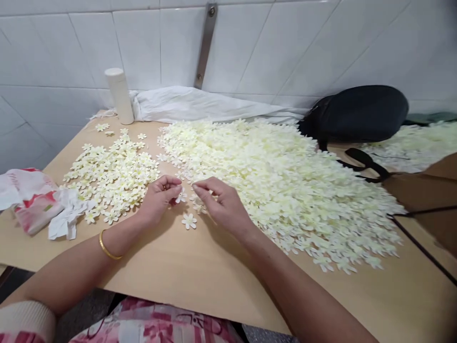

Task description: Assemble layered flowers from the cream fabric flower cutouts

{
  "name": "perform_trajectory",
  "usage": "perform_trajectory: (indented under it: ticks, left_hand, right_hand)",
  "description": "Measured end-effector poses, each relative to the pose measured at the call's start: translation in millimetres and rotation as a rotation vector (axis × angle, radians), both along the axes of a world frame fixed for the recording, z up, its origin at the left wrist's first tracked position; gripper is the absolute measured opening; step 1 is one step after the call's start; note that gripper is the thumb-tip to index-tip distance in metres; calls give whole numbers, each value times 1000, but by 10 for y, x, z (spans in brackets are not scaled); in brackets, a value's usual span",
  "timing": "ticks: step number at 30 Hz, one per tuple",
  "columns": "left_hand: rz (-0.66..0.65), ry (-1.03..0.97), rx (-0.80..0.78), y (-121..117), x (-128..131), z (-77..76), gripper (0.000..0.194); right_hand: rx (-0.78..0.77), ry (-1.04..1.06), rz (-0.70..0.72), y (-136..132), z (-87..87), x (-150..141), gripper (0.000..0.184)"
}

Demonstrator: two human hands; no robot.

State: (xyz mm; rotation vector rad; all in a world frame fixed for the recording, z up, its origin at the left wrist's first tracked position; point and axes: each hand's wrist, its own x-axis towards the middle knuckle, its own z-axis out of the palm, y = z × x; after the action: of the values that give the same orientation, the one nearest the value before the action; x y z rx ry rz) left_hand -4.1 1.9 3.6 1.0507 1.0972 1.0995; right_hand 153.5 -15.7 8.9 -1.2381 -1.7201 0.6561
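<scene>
My left hand (160, 197) pinches a small white artificial flower (181, 196) between thumb and fingers, above the wooden table (171, 267). Facing it from the right, my right hand (223, 202) has thumb and forefinger pressed together; what lies between them, if anything, is too small to make out. One loose flower (189, 221) lies on the tabletop just below the gap between the hands. A smaller heap of flowers (114, 176) spreads beyond my left hand. Behind and to the right of my right hand stretches a much larger heap of pale yellow-white flowers (271, 166).
A white bottle (120, 97) stands at the back left beside a white cloth (200, 105) along the tiled wall. Crumpled red-and-white plastic and paper (39, 200) lie at the left edge. A black bag (364, 114) and a brown bag (428, 200) with dark straps occupy the right.
</scene>
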Motion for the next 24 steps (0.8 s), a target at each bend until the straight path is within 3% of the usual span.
perform_trajectory:
  ticks: [5, 10, 15, 17, 20, 24]
  left_hand:
    - [-15, 14, 21, -54, -14, 43, 19]
    - [-34, 96, 113, -52, -20, 26, 24]
    - [-12, 176, 238, -64, -30, 9, 23]
    - [-17, 188, 269, -72, -32, 13, 24]
    - [-26, 205, 278, -74, -34, 27, 26]
    - [-20, 243, 224, -47, -47, 23, 26]
  right_hand:
    - [-307, 173, 104, -14, -113, -197, 13]
    - [-385, 359, 66, 45, -97, -187, 13]
    - [-477, 426, 187, 35, -51, -192, 18]
    - [-432, 389, 182, 34, -40, -193, 19]
    - [-214, 207, 101, 68, 22, -121, 20]
    - [112, -11, -222, 207, 171, 202, 19]
